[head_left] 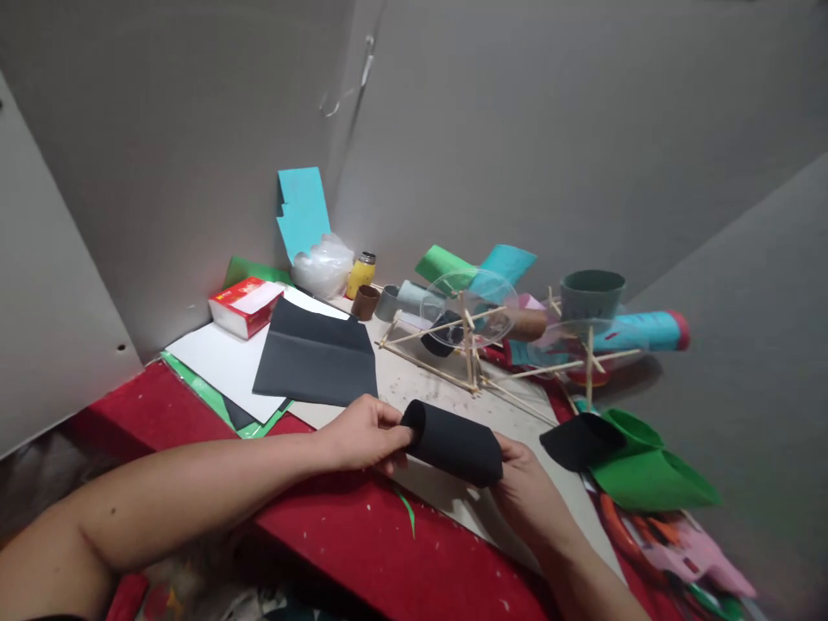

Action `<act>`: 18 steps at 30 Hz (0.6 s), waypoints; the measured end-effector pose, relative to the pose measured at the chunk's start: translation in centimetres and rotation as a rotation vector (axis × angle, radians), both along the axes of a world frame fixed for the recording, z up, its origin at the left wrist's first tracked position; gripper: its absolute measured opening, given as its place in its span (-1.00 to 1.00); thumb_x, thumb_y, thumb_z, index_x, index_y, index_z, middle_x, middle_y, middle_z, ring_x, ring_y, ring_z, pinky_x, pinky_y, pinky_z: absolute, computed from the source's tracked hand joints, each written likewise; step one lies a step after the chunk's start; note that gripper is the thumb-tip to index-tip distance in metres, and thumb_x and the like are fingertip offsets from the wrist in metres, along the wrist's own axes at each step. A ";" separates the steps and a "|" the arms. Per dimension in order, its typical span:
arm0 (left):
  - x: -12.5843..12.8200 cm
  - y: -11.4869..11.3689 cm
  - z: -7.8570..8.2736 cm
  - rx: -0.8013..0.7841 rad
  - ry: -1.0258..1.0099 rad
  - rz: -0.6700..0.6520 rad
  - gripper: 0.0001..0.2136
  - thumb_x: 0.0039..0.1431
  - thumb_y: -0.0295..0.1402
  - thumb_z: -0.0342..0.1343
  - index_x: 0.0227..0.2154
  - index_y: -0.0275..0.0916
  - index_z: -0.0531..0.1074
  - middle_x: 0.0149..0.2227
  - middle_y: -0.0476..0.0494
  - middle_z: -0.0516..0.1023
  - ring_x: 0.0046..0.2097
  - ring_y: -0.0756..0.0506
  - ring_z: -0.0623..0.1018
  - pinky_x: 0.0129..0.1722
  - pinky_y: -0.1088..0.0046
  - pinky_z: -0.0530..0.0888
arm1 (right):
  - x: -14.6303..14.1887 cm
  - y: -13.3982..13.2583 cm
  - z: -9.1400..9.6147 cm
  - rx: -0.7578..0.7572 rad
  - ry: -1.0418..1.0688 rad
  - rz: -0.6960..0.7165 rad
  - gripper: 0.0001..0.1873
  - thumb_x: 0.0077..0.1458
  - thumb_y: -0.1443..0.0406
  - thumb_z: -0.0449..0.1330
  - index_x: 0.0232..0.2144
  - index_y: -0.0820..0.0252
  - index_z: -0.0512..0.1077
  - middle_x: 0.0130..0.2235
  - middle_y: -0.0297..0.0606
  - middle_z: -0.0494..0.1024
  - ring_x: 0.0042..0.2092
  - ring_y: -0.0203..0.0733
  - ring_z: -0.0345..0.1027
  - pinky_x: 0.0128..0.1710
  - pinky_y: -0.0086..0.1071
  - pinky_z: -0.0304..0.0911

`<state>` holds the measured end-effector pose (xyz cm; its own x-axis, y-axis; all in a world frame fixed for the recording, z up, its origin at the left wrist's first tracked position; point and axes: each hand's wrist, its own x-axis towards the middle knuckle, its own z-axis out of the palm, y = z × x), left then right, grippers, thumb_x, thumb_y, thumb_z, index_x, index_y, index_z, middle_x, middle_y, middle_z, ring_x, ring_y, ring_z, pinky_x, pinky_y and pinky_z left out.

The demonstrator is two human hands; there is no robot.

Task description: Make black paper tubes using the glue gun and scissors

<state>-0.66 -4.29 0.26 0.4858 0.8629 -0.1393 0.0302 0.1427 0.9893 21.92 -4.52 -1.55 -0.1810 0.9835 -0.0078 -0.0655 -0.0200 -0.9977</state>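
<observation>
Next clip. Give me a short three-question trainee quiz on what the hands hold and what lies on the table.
1. True or false: both hands hold the black tube, with the left hand at one end and the right hand at the other.
2. What lies on the white sheet, just beyond the left hand? A) a laptop B) a folded black sheet C) a hammer
3. Fill in: the small bottle near the wall has a ____ body.

Key: 1 true; 2 B; 3 yellow.
</observation>
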 end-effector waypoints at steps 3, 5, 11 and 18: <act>0.0 0.2 -0.1 0.000 -0.042 0.026 -0.85 0.01 -0.38 0.06 -0.61 -0.29 0.35 -0.67 0.05 0.40 -0.66 0.08 0.40 -0.65 0.61 0.33 | 0.4 0.1 -0.5 0.013 -0.017 -0.025 -0.80 -0.23 0.39 0.40 -0.41 0.15 0.62 -0.50 -0.35 0.53 -0.48 -0.30 0.23 -0.47 -0.47 0.16; -0.1 0.2 -0.2 0.003 -0.054 0.035 -0.83 0.03 -0.36 0.07 -0.61 -0.29 0.34 -0.67 0.05 0.40 -0.66 0.08 0.39 -0.65 0.62 0.33 | 0.7 0.0 -0.8 0.020 -0.031 -0.042 -0.83 -0.24 0.40 0.39 -0.45 0.18 0.60 -0.53 -0.36 0.51 -0.49 -0.31 0.20 -0.49 -0.48 0.15; -0.2 0.2 -0.3 0.017 -0.064 0.027 -0.85 0.06 -0.33 0.09 -0.51 -0.31 0.40 -0.60 0.01 0.45 -0.66 0.07 0.41 -0.69 0.63 0.27 | 0.6 -0.1 -0.8 0.034 -0.074 -0.066 -0.93 -0.23 0.40 0.37 -0.60 0.23 0.53 -0.60 -0.37 0.42 -0.52 -0.33 0.14 -0.53 -0.48 0.11; -0.2 -0.1 -0.1 0.063 -0.060 0.000 -0.76 0.11 -0.40 0.02 -0.65 -0.27 0.29 -0.68 0.04 0.38 -0.67 0.08 0.38 -0.68 0.63 0.25 | 0.1 -0.3 -0.4 0.029 -0.097 -0.077 -0.91 -0.24 0.36 0.39 -0.55 0.21 0.55 -0.56 -0.33 0.47 -0.52 -0.29 0.19 -0.51 -0.42 0.16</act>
